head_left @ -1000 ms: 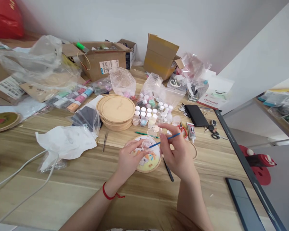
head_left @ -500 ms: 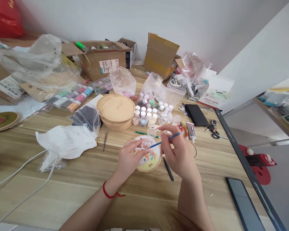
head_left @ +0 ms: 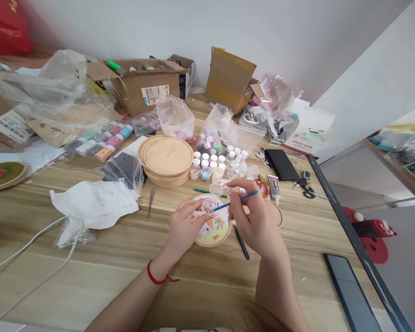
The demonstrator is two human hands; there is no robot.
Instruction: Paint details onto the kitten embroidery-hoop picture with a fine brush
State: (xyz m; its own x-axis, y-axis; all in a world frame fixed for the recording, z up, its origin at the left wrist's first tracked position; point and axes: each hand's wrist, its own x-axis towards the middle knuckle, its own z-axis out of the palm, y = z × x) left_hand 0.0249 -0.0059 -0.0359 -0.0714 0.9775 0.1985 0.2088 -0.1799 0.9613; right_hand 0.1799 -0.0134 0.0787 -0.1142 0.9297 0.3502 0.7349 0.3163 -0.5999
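Observation:
My left hand (head_left: 185,226) holds a small clear plastic cup (head_left: 208,205) between thumb and fingers. Its contents are too small to make out. A thin blue stick (head_left: 237,201), perhaps a brush or dotting tool, is pinched in my right hand (head_left: 251,216), its lower tip at the cup's rim. Beneath both hands lies a round wooden-rimmed disc (head_left: 212,239) with a colourful picture on it, partly covered by my left hand. Dark tweezers (head_left: 241,242) rest right of the disc, and a green pencil-like stick (head_left: 200,190) lies behind it.
Several white-capped jars (head_left: 212,161) stand behind the disc, beside stacked wooden rounds (head_left: 168,159). At right are a glue tube (head_left: 274,186), a black wallet (head_left: 281,164), scissors (head_left: 311,193) and a phone (head_left: 351,290). Crumpled white paper (head_left: 95,203) and metal tweezers (head_left: 151,203) lie left. Cardboard boxes (head_left: 228,85) line the back.
Both hands keep nearly the same pose. The blue stick's tip has shifted very slightly left at the cup, and the whole view has moved a touch.

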